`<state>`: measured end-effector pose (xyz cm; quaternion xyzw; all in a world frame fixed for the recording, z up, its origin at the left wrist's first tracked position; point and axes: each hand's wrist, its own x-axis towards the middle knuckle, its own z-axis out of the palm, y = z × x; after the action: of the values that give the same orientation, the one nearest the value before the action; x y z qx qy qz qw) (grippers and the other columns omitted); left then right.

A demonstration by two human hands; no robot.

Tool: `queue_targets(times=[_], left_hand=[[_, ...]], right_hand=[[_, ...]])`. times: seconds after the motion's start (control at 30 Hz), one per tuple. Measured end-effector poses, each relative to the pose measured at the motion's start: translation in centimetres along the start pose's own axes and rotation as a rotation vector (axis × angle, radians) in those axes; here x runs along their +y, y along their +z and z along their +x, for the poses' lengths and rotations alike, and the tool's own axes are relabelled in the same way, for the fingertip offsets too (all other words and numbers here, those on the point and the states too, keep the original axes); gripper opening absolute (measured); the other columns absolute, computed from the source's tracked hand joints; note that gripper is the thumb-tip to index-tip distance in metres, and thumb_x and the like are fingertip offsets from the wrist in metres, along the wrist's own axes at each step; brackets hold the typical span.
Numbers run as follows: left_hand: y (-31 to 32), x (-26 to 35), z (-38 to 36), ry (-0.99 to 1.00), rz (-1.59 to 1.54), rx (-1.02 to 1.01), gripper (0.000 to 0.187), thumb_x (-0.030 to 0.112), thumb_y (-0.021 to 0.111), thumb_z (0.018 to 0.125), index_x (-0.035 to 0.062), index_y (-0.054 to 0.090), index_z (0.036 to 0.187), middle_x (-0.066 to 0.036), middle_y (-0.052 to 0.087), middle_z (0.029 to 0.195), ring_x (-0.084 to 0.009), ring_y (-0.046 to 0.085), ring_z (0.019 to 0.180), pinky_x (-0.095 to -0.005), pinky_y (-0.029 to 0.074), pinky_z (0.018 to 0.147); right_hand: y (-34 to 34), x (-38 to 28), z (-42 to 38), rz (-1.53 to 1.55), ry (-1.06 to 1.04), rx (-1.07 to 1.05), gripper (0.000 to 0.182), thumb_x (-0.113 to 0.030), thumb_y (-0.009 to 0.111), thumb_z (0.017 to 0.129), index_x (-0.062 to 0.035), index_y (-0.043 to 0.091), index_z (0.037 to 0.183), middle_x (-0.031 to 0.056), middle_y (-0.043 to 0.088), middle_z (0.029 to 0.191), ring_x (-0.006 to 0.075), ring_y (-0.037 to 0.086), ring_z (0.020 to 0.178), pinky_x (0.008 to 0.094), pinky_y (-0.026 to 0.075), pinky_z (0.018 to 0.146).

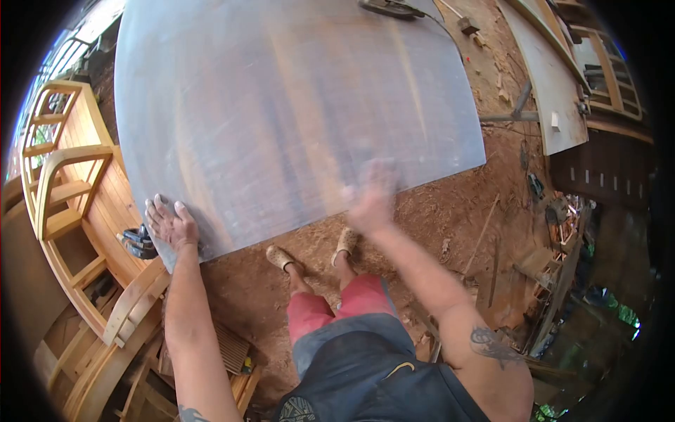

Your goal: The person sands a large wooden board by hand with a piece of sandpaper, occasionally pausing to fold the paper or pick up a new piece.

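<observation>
A large whitish sheet panel (pixel 281 105) with brown streaks lies in front of me. My left hand (pixel 172 224) rests on its near left corner, palm down with fingers spread. Over the panel's near edge, right of the middle, my right hand (pixel 376 193) is smeared by motion, and whether anything is under its fingers I cannot tell. At the panel's far edge lies a dark power tool (pixel 390 8) with a cord trailing off to the right.
On the left stands a wooden slatted frame (pixel 91 190), with a black tool (pixel 138 241) on it close to the panel's corner. A pale board (pixel 552 84) leans at the right. Wood scraps and a thin stick (pixel 481 235) lie on the dirt ground (pixel 436 225).
</observation>
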<state>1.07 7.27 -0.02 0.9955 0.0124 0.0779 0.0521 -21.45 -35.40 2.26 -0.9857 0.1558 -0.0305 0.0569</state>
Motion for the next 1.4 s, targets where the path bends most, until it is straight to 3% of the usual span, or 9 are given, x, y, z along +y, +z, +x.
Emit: queue_targets(times=[0.17,0.33,0.47,0.53,0.67,0.77,0.97,1.17,1.4], left_hand=[[0.3,-0.4,0.0,0.017,-0.023,0.009,0.068,0.042,0.052,0.099,0.0132,0.038,0.16,-0.017,0.032,0.17,-0.0395,0.024,0.157,-0.0548,0.016,0.128],[0.0,0.1,-0.2,-0.01,-0.024,-0.014,0.068,0.043,0.052,0.1,0.013,0.038,0.16,-0.017,0.03,0.17,-0.0386,0.023,0.158,-0.0557,0.016,0.128],[0.3,-0.2,-0.1,-0.016,-0.028,-0.009,0.069,0.043,0.052,0.1,0.0132,0.038,0.16,-0.016,0.028,0.172,-0.0377,0.021,0.159,-0.0551,0.015,0.128],[0.5,-0.2,-0.1,-0.032,-0.027,-0.011,0.07,0.044,0.052,0.099,0.0134,0.038,0.16,-0.016,0.027,0.172,-0.0373,0.021,0.159,-0.0548,0.014,0.129],[-0.1,0.1,-0.2,-0.047,-0.027,-0.013,0.072,0.045,0.053,0.099,0.0137,0.037,0.161,-0.016,0.026,0.173,-0.0363,0.02,0.16,-0.0546,0.013,0.129],[0.6,-0.7,-0.1,-0.027,-0.036,-0.009,0.072,0.048,0.056,0.097,0.0137,0.041,0.159,-0.016,0.026,0.173,-0.0354,0.021,0.16,-0.0559,0.013,0.129],[-3.7,-1.1,-1.1,0.024,-0.59,-0.185,0.058,0.037,0.07,0.094,0.0119,0.059,0.144,-0.019,0.054,0.154,-0.0355,0.049,0.144,-0.0471,0.035,0.122],[-11.7,3.2,-14.6,-0.147,-1.359,-0.882,0.047,0.036,0.066,0.104,0.0013,0.062,0.136,-0.01,0.071,0.123,-0.0235,0.067,0.113,-0.0395,0.053,0.097],[-18.4,3.5,-20.0,-0.268,-1.712,-0.806,0.037,0.026,0.064,0.106,0.004,0.059,0.135,-0.006,0.067,0.118,-0.015,0.065,0.103,-0.033,0.055,0.089]], right_hand=[[1.7,-21.2,-3.0,0.637,-0.446,-0.261,0.087,-0.038,0.059,0.094,0.0083,0.029,0.162,0.0291,0.021,0.172,0.0484,0.015,0.16,0.0631,0.006,0.129],[2.0,-7.7,-3.5,0.239,-0.429,-0.175,0.079,-0.013,0.058,0.088,0.0068,0.034,0.161,0.0289,0.028,0.169,0.045,0.024,0.159,0.063,0.012,0.129],[-2.0,8.6,-3.4,-0.238,0.026,-0.126,0.078,-0.006,0.05,0.09,0.005,0.027,0.164,0.026,0.017,0.174,0.0393,0.012,0.163,0.0566,0.008,0.132],[-1.4,14.4,-3.6,-0.33,0.264,-0.122,0.077,-0.007,0.049,0.091,0.0007,0.028,0.165,0.0262,0.02,0.173,0.0375,0.027,0.159,0.0556,0.025,0.129],[-9.7,10.8,-2.2,0.635,0.792,-0.286,0.077,-0.002,0.044,0.09,0.0058,0.023,0.164,0.0274,0.047,0.155,0.0366,0.066,0.121,0.0466,0.063,0.094],[-9.2,6.2,-5.0,1.633,0.898,0.153,0.075,-0.004,0.048,0.088,0.0132,0.028,0.158,0.0268,0.06,0.13,0.0353,0.07,0.104,0.0439,0.063,0.091],[-12.9,-2.7,-9.5,2.151,0.746,-0.158,0.064,-0.016,0.056,0.084,0.007,0.046,0.143,0.0245,0.062,0.131,0.0397,0.067,0.116,0.0548,0.06,0.096],[-13.2,-10.7,-11.6,2.093,0.611,-0.433,0.065,-0.023,0.059,0.082,0.0037,0.051,0.141,0.0187,0.064,0.129,0.0333,0.065,0.116,0.053,0.058,0.094],[-14.3,-17.8,-14.1,1.928,0.571,-0.715,0.055,-0.014,0.056,0.087,0.0017,0.054,0.14,0.0178,0.065,0.128,0.032,0.066,0.115,0.0496,0.06,0.094]])
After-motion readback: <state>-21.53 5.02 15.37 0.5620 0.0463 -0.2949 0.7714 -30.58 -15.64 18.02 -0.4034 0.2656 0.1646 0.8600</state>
